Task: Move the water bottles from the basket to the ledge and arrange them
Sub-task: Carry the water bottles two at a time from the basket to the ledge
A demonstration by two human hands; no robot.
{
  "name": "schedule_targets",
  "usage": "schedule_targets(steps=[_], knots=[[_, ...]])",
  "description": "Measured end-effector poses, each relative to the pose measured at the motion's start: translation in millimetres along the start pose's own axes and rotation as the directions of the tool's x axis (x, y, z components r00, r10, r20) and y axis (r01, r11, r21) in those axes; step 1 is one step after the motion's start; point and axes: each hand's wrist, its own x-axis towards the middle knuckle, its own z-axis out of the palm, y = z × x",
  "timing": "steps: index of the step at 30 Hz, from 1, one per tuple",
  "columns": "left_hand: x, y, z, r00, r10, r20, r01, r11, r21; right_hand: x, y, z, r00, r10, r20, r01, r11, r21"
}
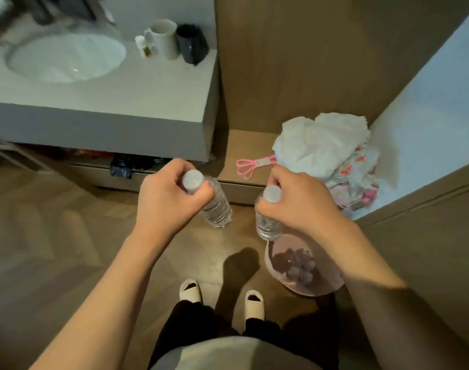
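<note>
You are gripping one water bottle [218, 206] by its neck in your left hand [166, 198] and a second bottle [266, 222] the same way in your right hand [300, 202], both hanging above the floor. The pink basket [332, 285], sitting just below the second bottle, is holding more capped bottles. Beyond the basket, the ledge [244, 145] is carrying a pink carrier strap [250, 166] and crumpled bags [326, 145].

two clear capped bottles [217, 206] [266, 222] held aloft, pink basket [332, 284] below
</note>
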Motion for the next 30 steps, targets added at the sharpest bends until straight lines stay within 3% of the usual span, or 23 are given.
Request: schedule_targets(steps=[5,12,17,20,24,30], knots=[[-21.7,-68.5,-78.2,0.976,-0.115,-0.187,0.117,0.993,0.000,42.8,-102.4,33.5,0.973,-0.189,0.130,0.195,0.980,-0.041],[-56.3,-199.7,-213.9,0.882,-0.297,-0.366,0.322,0.947,0.006,90.2,-293.9,113.8,0.868,-0.421,0.264,0.451,0.890,-0.065],[-90.3,-273.2,-311.7,0.783,-0.388,-0.487,0.461,0.887,0.034,104.0,-427.1,178.7,0.775,-0.567,0.278,0.591,0.807,-0.003],[-109.9,-311.1,-363.0,0.692,-0.462,-0.555,0.532,0.846,-0.041,104.3,-499.7,207.6,0.701,-0.646,0.303,0.675,0.738,0.010],[-129.4,-358.6,-427.1,0.595,-0.426,-0.682,0.535,0.843,-0.060,108.9,-587.1,241.5,0.603,-0.724,0.334,0.755,0.654,0.055],[-139.9,-442.7,-512.0,0.472,-0.502,-0.724,0.657,0.748,-0.091,138.9,-706.8,305.5,0.470,-0.783,0.408,0.814,0.563,0.142]])
